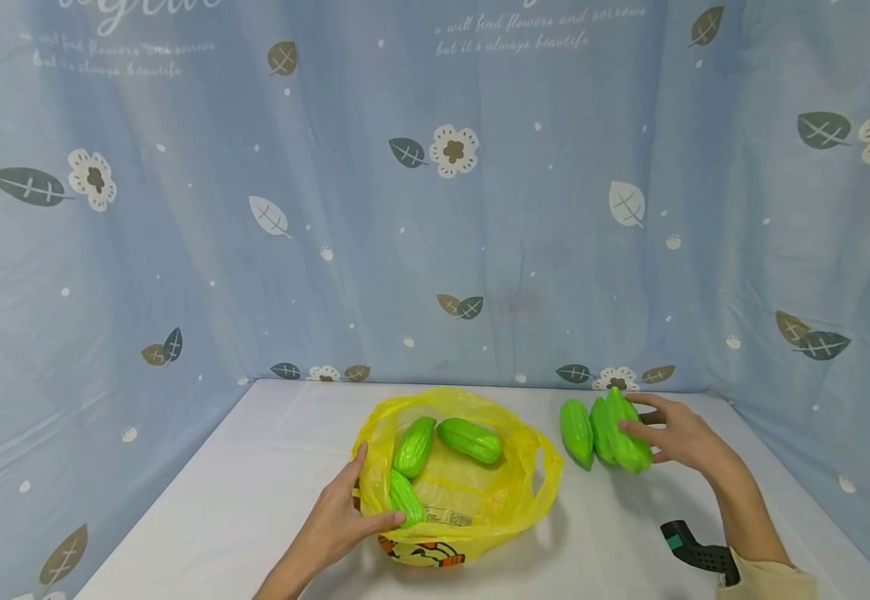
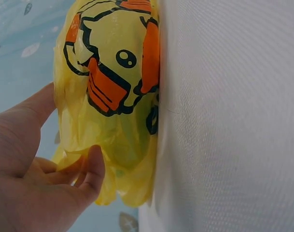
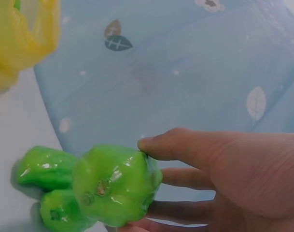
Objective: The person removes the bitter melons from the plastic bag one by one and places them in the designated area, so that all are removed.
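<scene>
In the head view my left hand grips the near left rim of a yellow plastic bag, thumb over the edge and fingers outside. The bag's mouth is wide open, with green gourds inside, one of them a long gourd. In the left wrist view the thumb and fingertips hold the thin yellow film beside a printed duck face. At the right, my right hand holds a glossy, ridged green gourd between thumb and fingers. Two more gourds lie just left of it, one a slim gourd.
A white table carries the bag and gourds. Behind and at both sides hangs a blue curtain with leaf and flower prints. A black strap with a green patch is near my right forearm.
</scene>
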{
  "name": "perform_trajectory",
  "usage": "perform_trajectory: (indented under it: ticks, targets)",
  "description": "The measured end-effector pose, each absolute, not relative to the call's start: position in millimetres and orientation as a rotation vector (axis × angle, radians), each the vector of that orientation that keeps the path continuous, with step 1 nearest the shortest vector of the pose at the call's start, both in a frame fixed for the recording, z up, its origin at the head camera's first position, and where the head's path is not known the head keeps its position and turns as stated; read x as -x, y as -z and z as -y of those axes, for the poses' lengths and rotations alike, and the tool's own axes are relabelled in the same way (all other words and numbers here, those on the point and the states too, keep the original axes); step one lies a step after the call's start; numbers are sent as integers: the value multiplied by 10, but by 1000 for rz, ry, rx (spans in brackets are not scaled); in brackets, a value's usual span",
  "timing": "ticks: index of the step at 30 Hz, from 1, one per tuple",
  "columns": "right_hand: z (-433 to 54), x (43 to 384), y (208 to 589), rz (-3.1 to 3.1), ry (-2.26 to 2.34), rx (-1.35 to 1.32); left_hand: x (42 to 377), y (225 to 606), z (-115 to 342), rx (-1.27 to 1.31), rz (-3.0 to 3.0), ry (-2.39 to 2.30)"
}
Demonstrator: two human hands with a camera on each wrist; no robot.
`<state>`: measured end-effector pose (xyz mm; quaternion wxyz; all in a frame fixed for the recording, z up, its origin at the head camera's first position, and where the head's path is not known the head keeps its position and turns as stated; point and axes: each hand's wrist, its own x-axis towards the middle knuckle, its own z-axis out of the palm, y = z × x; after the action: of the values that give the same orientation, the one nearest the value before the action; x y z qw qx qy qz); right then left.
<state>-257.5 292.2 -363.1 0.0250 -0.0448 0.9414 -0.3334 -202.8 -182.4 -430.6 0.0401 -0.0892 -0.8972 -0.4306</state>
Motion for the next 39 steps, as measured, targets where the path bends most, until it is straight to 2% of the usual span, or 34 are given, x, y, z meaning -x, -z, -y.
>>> perform_trajectory:
  ticks: [39]
  targets:
    - [-3176,2783,4025,-3097,1070,-21,2024,4300,1831,263,2750,1290]
